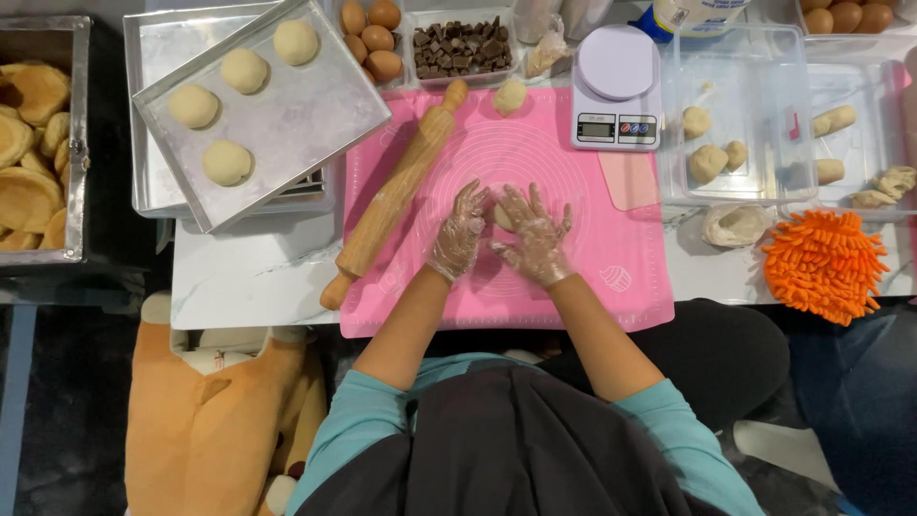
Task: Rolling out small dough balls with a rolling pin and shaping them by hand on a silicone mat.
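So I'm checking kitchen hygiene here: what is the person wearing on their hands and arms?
Both the left hand and the right hand wear thin, clear, crinkly disposable plastic gloves that end at the wrists. The forearms are bare. Teal sleeves are pushed up near the elbows, with a dark apron over the front.

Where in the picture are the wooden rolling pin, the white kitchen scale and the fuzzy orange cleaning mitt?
Wooden rolling pin (396, 191), head view: middle of its barrel.
White kitchen scale (617, 62), head view: centre of its round weighing plate.
Fuzzy orange cleaning mitt (826, 266), head view: middle of its shaggy top.
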